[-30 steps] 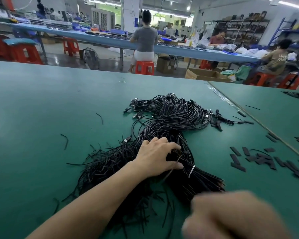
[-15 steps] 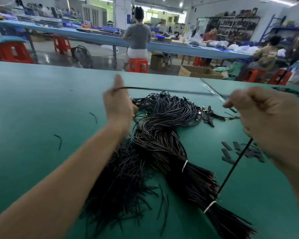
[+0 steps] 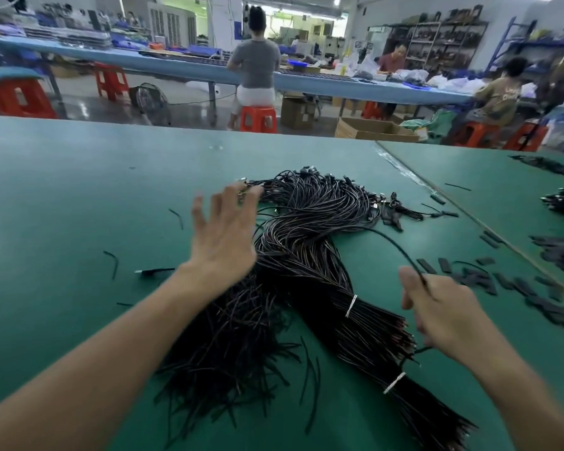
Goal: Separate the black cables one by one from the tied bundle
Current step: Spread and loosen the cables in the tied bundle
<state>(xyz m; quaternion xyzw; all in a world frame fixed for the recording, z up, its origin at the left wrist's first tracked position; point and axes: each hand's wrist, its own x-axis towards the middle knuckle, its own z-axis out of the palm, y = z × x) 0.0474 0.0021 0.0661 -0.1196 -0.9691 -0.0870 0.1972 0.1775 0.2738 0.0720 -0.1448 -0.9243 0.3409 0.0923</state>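
Left of centre: my left hand [image 3: 223, 232] over green table [image 3: 62, 190], fingers spread, gripping nothing, fingertips near bundle's connector end. Lower centre: loose pile of freed cables [image 3: 228, 340]. Centre to lower right: tied bundle [image 3: 306, 255], white ties [image 3: 351, 305] round it. Right of centre: my right hand [image 3: 446, 310] curled round single cable [image 3: 392, 239], which arcs up-left to bundle. Cable looks light, limp, smooth. Best pinch firmly near free end and draw lengthwise; connectors may snag neighbours.
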